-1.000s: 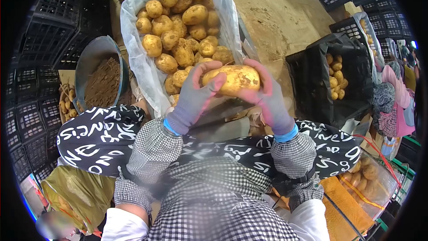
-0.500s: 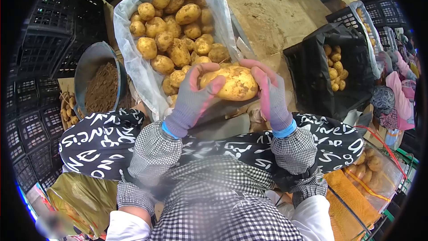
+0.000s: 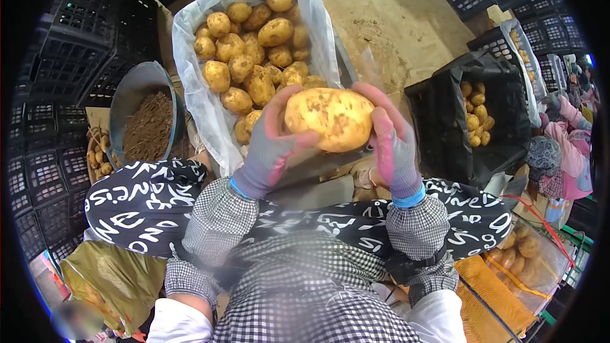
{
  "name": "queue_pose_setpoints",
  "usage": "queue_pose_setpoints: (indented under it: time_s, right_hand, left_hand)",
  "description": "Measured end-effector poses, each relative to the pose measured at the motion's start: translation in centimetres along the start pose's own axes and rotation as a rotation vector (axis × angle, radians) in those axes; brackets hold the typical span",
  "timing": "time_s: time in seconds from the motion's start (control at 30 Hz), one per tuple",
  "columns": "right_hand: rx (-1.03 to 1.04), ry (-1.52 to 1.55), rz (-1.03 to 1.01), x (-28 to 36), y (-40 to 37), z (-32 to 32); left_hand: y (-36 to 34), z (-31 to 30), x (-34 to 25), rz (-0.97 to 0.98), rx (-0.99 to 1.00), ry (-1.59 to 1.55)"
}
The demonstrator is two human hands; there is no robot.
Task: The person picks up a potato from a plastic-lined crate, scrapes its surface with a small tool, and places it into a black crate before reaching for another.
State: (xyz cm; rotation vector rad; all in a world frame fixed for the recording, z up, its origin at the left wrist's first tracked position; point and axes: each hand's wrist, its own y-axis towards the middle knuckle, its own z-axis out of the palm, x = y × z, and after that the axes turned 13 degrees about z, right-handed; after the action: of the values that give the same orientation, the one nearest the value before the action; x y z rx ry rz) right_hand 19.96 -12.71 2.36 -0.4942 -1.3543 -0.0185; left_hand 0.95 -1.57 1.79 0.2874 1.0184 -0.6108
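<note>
Potato (image 3: 329, 119) in both hands' grip | lined crate (image 3: 189, 47) beyond | soil bucket (image 3: 119, 98) left

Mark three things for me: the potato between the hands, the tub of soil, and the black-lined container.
Held potato (image 3: 329, 119): head view, middle.
Tub of soil (image 3: 116, 114): head view, left wall.
Black-lined container (image 3: 438, 111): head view, liner's left side.

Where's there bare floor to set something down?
The widest patch is the dirt-marked floor between the white liner full of potatoes and the black liner. It's crowded around the large potato between left hand and right hand, and leftward, where the soil tub stands near black crates.
</note>
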Motion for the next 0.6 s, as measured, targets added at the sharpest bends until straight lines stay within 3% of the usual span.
queue_pose_setpoints:
  time_s: [0.13, 0.23, 0.33, 0.4, 0.43, 0.5, 0.6]
  right_hand:
    - [0.134, 0.219, 0.064, 0.5, -0.3, 1.6]
    - [0.124, 0.212, 0.182, 0.5, -0.5, 1.3]
    - [0.083, -0.071, 0.263, 0.6, -0.7, 1.3]
    - [0.081, -0.052, 0.272, 0.9, -1.0, 1.4]
    - [0.08, -0.041, 0.271, 1.1, -0.9, 1.4]
    - [0.084, 0.065, 0.286, 1.1, -1.1, 1.2]
    - [-0.004, 0.107, 0.18, 1.7, -0.9, -1.4]
  left_hand:
    - [-0.1, 0.3, -0.6, 0.116, 0.048, 0.029]
    - [-0.1, 0.2, -0.5, 0.112, 0.051, 0.038]
    - [0.1, 0.5, -0.7, 0.019, 0.027, 0.054]
    - [0.2, 1.2, 0.1, -0.011, -0.01, 0.061]
    - [0.4, 1.7, 0.6, 0.064, -0.021, 0.052]
    - [2.1, 1.5, 0.7, 0.164, -0.048, 0.405]
    - [7.1, -0.4, 2.8, 0.262, -0.025, 0.528]
